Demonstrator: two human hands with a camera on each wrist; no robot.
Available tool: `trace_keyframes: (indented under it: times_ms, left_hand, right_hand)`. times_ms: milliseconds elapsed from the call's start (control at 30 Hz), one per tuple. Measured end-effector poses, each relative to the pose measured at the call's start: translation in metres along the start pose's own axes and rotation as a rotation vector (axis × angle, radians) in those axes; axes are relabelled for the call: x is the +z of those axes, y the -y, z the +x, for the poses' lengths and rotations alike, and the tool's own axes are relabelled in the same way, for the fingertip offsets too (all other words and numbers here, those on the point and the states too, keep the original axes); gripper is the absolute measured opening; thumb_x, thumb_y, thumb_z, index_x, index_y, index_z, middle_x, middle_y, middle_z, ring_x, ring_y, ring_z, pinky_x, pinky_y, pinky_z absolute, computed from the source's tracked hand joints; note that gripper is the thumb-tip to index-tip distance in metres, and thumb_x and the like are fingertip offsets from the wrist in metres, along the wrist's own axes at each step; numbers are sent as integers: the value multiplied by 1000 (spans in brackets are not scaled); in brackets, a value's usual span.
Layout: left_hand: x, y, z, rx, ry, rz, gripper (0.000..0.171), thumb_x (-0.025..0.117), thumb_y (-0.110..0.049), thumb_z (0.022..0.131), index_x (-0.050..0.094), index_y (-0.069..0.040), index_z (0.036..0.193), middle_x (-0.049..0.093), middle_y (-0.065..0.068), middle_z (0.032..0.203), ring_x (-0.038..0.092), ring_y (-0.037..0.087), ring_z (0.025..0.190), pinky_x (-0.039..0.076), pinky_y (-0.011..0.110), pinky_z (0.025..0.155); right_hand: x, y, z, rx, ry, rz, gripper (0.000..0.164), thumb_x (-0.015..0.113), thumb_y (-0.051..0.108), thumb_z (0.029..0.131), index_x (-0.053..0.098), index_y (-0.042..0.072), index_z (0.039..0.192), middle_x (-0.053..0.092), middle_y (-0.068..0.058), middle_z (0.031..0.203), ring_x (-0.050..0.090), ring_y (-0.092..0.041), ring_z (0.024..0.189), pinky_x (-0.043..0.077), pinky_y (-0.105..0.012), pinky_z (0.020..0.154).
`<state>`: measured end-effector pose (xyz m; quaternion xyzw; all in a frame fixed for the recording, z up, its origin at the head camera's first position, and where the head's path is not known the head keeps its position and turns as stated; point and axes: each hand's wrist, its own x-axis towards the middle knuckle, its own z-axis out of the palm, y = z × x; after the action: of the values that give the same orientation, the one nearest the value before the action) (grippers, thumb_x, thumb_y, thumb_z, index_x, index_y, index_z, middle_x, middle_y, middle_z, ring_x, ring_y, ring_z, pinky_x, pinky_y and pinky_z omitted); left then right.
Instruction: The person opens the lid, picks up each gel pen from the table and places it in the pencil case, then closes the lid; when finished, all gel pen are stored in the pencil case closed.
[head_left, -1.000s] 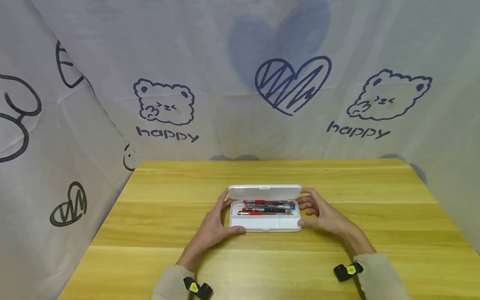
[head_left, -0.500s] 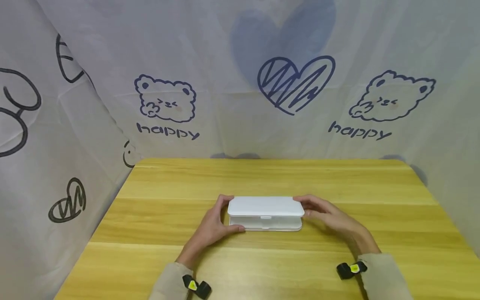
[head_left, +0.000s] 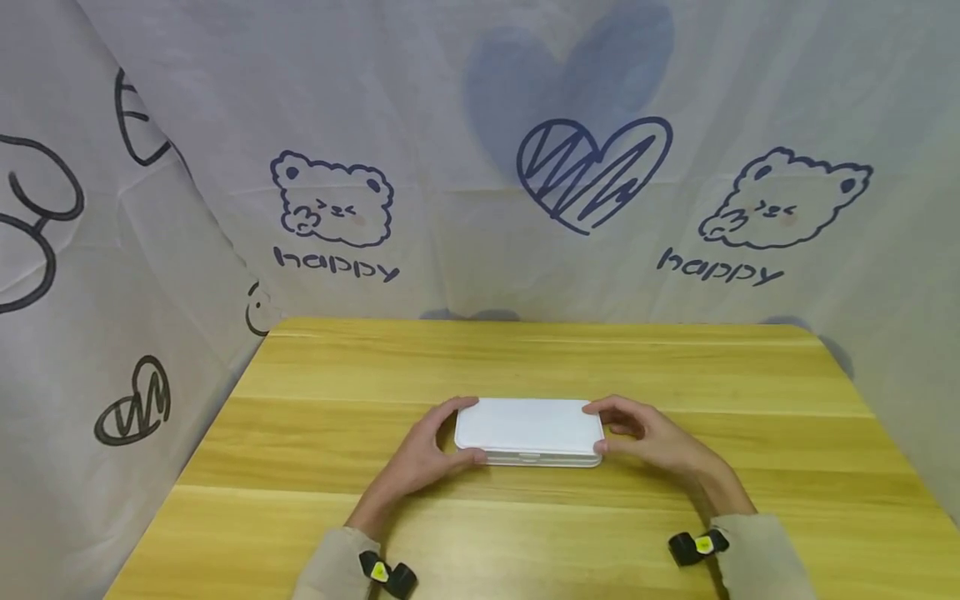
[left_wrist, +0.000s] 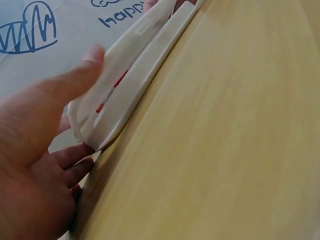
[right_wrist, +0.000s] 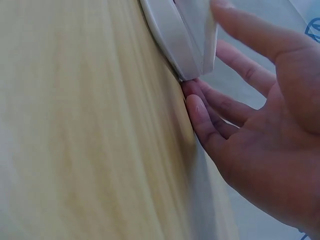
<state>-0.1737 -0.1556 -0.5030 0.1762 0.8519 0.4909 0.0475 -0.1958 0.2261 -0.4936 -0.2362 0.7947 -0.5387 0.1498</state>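
A white pencil case [head_left: 528, 425] lies on the table, its lid [left_wrist: 120, 52] lowered almost onto the base. Through the narrow gap along its front, the left wrist view shows a red-tipped pen [left_wrist: 118, 81] inside. My left hand [head_left: 417, 457] grips the left end, thumb near the front edge and fingers at the back corner. At the opposite end my right hand [head_left: 654, 435] holds the case between thumb and fingers, with the thumb up at the lid [right_wrist: 210, 45] in the right wrist view. Most of the contents are hidden under the lid.
The case rests on a yellow wood-grain table [head_left: 525, 533]. Behind it hangs a pale cloth [head_left: 450, 108] printed with hearts, bears and the word happy. Black wrist cameras sit on both sleeves.
The lid has swung forward and down over the base, covering the pens that showed inside. My right hand has followed the lid, while the left hand has stayed at the left end.
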Motion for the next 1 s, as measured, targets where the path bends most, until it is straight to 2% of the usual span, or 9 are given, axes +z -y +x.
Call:
trace_keyframes:
  times_ms: [133, 333, 433, 567, 667, 1000]
  left_hand:
    - [-1, 0, -1, -21, 2, 18, 69, 83, -39, 88, 53, -26, 149, 43, 9, 159, 33, 30, 150, 25, 53, 121]
    - [-1, 1, -3, -18, 3, 31, 69, 83, -38, 88, 54, -24, 149, 41, 15, 160, 31, 35, 150, 24, 56, 121]
    - [-1, 2, -3, -2, -4, 23, 69, 84, -36, 87, 54, -22, 148, 44, 13, 158, 33, 35, 149, 25, 56, 120]
    - [-1, 3, -3, 3, -2, 16, 72, 86, -33, 85, 54, -22, 149, 47, 7, 156, 36, 30, 148, 28, 51, 120]
    - [0, 2, -3, 5, 3, 18, 75, 88, -33, 83, 54, -22, 149, 48, 4, 155, 38, 26, 147, 28, 48, 120]
    - [-1, 3, -2, 10, 17, -5, 77, 89, -31, 82, 54, -21, 149, 46, 5, 157, 34, 27, 149, 26, 48, 121]
  right_hand:
    - [1, 0, 0, -18, 2, -22, 52, 82, 15, 89, 61, 9, 136, 58, -12, 141, 56, -31, 125, 45, -30, 107]
    - [4, 1, 2, -24, 6, -42, 52, 82, 15, 88, 61, 9, 135, 58, -13, 139, 56, -32, 123, 45, -33, 107]
    - [5, 3, 2, -22, 14, -41, 52, 82, 16, 89, 60, 8, 136, 58, -14, 140, 55, -35, 124, 45, -38, 108]
    - [5, 4, 2, -17, 20, -44, 53, 82, 16, 89, 60, 8, 136, 58, -14, 140, 55, -35, 124, 45, -43, 108]
    - [4, 5, 1, -13, 18, -54, 54, 83, 17, 88, 60, 7, 136, 58, -14, 138, 56, -33, 122, 47, -42, 106]
    - [3, 4, 1, 3, 21, -58, 56, 84, 18, 87, 60, 9, 137, 57, -13, 140, 55, -33, 122, 46, -42, 108]
